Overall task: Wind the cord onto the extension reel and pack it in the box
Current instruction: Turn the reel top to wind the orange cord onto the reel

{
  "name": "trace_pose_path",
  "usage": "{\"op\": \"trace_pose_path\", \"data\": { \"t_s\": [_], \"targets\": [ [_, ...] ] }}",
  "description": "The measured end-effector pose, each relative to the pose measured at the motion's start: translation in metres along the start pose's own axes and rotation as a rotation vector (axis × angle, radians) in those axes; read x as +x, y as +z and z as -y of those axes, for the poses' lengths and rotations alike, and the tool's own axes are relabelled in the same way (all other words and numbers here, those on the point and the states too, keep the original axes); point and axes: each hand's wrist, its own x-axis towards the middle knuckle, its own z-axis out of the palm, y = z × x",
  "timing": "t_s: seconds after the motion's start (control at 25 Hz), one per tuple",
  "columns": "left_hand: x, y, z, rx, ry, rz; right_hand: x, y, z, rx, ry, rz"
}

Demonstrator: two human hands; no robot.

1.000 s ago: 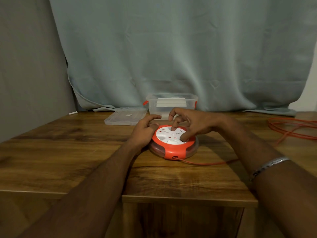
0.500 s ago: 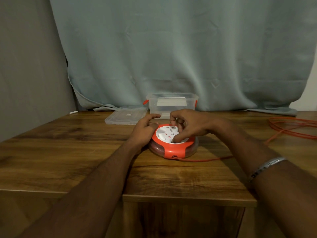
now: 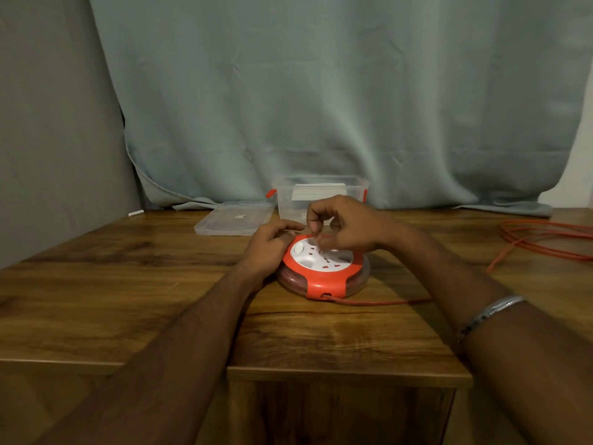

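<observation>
At the far left a small white stick (image 3: 137,213) lies at the table's back edge, apart from the work. Next comes the clear lid (image 3: 234,219), laid flat beside the box (image 3: 321,195) — off and out of the way, presumably so the reel can drop straight in once it is wound. The box stands open against the curtain (image 3: 321,91), just behind the hands, with something pale inside that I cannot make out.

The left hand (image 3: 268,248) rests against the left rim of the extension reel (image 3: 324,271), fingers loosely curved along its edge with the forefinger stretched out toward the right hand; it looks placed there to brace the housing so it cannot spin or slide. The reel lies flat on the wooden table (image 3: 128,284), white socket face up, near the middle of the table and in front of the box.

The right hand (image 3: 346,224) hovers over the socket face with its fingers curled down and bunched at the tips, apparently pinching a small winding knob, though the knob itself is hidden. The cord (image 3: 378,302) leaves the slot at the reel's near side, runs right under the forearm, and ends in loose loops at the table's far right — so a good deal seems left to wind.
</observation>
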Motion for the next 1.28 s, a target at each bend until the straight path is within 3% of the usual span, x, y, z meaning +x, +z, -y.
{"op": "trace_pose_path", "data": {
  "t_s": [0.44, 1.28],
  "targets": [
    [0.000, 0.000, -0.001, 0.026, 0.002, -0.010, -0.006, -0.019, -0.019, 0.126, 0.111, 0.206],
    [-0.006, -0.001, -0.007, 0.025, -0.011, -0.017, -0.003, 0.002, -0.004, -0.077, 0.120, 0.107]
  ]
}}
